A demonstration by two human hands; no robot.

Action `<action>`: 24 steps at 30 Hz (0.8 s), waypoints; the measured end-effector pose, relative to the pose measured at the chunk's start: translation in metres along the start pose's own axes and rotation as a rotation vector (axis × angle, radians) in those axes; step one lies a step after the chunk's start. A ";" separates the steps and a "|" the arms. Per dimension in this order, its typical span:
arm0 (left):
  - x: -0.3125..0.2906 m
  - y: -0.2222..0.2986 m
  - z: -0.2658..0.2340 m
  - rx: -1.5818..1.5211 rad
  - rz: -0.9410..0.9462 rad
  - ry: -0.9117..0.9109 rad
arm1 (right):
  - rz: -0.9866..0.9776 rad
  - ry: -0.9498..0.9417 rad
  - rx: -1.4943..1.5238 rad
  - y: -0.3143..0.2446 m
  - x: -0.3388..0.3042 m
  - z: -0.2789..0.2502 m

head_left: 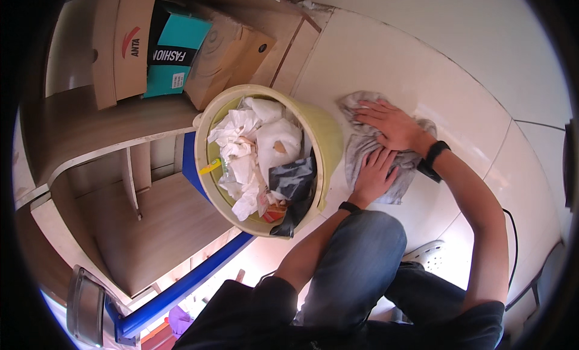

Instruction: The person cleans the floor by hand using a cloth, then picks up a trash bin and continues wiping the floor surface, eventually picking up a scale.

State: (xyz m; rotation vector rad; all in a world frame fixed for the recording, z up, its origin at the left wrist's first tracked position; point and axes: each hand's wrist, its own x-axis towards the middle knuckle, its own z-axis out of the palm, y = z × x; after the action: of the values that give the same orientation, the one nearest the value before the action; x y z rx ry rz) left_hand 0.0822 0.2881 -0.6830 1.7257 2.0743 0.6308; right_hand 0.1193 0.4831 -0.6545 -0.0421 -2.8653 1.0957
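A grey, crumpled cloth (360,146) lies spread on the pale tiled floor (464,118). My right hand (391,124) rests flat on its far part, fingers stretched toward the left. Closer to me, my left hand (375,176) presses on the same cloth with its fingers extended and pointing away. Both hands are open and close together, and neither grips the cloth. A black band circles each wrist. Some dark thing (429,171) shows beside the cloth under my right wrist; its kind is not clear.
Left of the cloth stands a yellow-green bin (329,151) full of white crumpled tissues and black plastic. Wooden shelves (145,118) hold cardboard boxes (129,54) and a teal box (175,54). A blue bar (193,283) runs below them. My bent knee (368,241) is near my left wrist.
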 end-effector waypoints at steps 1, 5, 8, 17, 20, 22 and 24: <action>-0.002 -0.002 0.002 0.000 -0.003 -0.008 | 0.003 0.000 0.008 -0.002 -0.013 0.002; -0.003 -0.004 -0.001 -0.028 0.206 -0.035 | 0.295 0.173 -0.041 -0.020 -0.051 0.012; -0.011 -0.004 -0.001 -0.028 0.229 -0.110 | 0.547 0.400 -0.079 -0.043 -0.063 0.036; -0.145 -0.017 -0.044 0.146 0.222 -0.489 | 0.880 0.470 0.018 -0.141 -0.126 0.107; -0.153 -0.029 -0.052 0.226 0.204 -0.508 | 1.396 0.804 -0.096 -0.151 -0.140 0.122; -0.150 -0.039 -0.055 0.278 0.188 -0.496 | 1.536 0.955 -0.140 -0.138 -0.148 0.128; -0.141 -0.046 -0.049 0.313 0.182 -0.469 | 1.675 1.123 -0.212 -0.110 -0.159 0.120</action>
State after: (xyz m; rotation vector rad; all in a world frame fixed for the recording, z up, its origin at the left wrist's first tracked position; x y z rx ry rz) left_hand 0.0442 0.1376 -0.6682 2.0112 1.7614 -0.0669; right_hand 0.2680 0.3129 -0.6799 -2.3197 -1.3867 0.3482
